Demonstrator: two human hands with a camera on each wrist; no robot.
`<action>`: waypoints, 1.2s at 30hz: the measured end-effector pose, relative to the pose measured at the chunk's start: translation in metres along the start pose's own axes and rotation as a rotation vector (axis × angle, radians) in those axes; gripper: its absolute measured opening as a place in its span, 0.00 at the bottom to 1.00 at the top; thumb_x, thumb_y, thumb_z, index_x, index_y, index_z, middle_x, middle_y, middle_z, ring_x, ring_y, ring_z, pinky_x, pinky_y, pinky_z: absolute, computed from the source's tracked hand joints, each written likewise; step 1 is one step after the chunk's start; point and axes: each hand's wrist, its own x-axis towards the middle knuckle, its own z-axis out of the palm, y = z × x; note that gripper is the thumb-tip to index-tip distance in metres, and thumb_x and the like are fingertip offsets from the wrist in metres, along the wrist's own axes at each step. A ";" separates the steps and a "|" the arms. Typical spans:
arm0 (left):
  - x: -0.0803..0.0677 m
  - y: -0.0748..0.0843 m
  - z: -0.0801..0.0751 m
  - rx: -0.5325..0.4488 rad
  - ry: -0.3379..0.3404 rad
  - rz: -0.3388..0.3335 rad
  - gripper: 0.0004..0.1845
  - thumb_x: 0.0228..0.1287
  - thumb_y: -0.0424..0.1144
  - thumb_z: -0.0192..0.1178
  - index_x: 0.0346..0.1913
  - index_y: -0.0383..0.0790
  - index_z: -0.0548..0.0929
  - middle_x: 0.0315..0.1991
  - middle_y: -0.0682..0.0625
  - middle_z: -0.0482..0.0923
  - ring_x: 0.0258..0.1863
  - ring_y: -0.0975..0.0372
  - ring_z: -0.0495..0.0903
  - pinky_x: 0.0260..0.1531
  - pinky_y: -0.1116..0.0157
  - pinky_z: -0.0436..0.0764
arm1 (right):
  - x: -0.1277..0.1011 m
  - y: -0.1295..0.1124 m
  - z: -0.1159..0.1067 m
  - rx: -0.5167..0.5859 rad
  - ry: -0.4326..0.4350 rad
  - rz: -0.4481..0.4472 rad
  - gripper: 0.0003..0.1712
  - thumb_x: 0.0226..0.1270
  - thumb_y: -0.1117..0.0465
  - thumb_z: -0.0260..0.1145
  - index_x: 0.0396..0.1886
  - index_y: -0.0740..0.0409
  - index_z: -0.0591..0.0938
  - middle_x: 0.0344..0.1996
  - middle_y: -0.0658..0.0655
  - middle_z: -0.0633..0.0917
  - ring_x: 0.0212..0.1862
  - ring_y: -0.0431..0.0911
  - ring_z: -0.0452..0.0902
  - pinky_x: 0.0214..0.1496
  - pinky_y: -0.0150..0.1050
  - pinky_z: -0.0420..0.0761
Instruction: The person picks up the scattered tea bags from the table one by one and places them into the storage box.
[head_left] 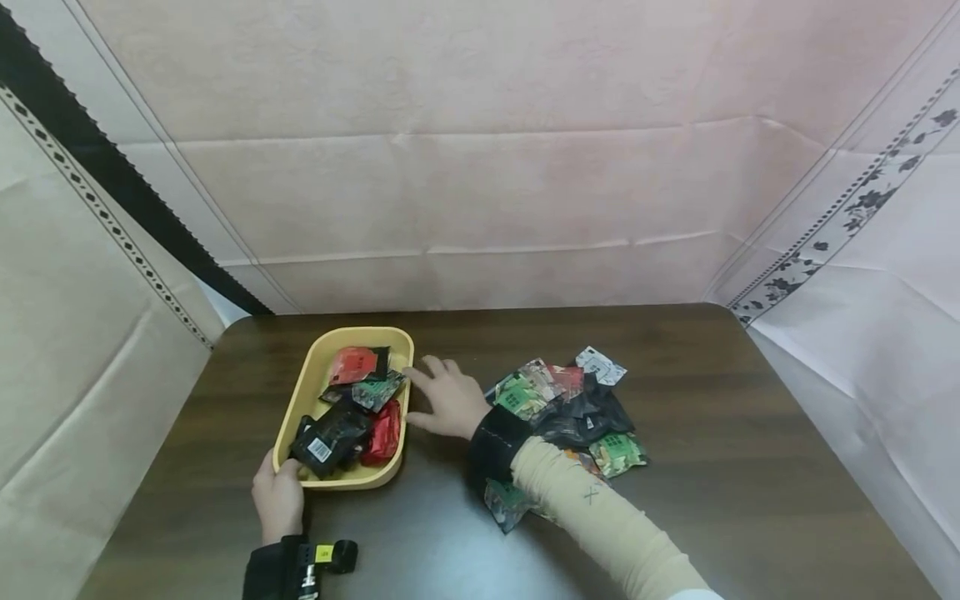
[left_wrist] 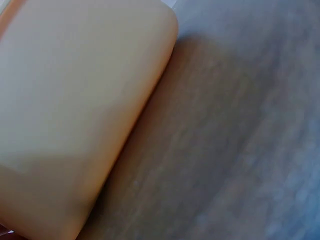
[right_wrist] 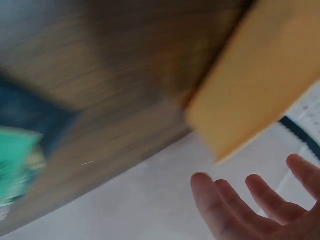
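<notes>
A yellow tray (head_left: pixel 311 379) lies on the dark wooden table and holds several small snack packets (head_left: pixel 347 417), red, black and green. My left hand (head_left: pixel 276 497) grips the tray's near left corner. In the left wrist view the tray's outer wall (left_wrist: pixel 75 110) fills the frame and the hand is out of sight. My right hand (head_left: pixel 447 396) hovers just right of the tray with its fingers spread and nothing in it. The right wrist view, blurred, shows those spread fingers (right_wrist: pixel 260 205) beside the tray (right_wrist: pixel 255 90).
A pile of more packets (head_left: pixel 573 400) lies on the table (head_left: pixel 735 450) to the right of my right forearm, with one packet (head_left: pixel 506 504) under the wrist. Pale cloth walls close in the back and both sides.
</notes>
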 end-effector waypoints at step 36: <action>-0.003 0.003 -0.002 -0.007 -0.015 0.027 0.26 0.59 0.28 0.37 0.63 0.29 0.63 0.61 0.34 0.63 0.56 0.48 0.62 0.57 0.48 0.59 | -0.038 0.083 0.010 0.215 -0.132 0.184 0.15 0.44 0.63 0.71 0.32 0.59 0.76 0.32 0.58 0.71 0.28 0.46 0.71 0.28 0.37 0.73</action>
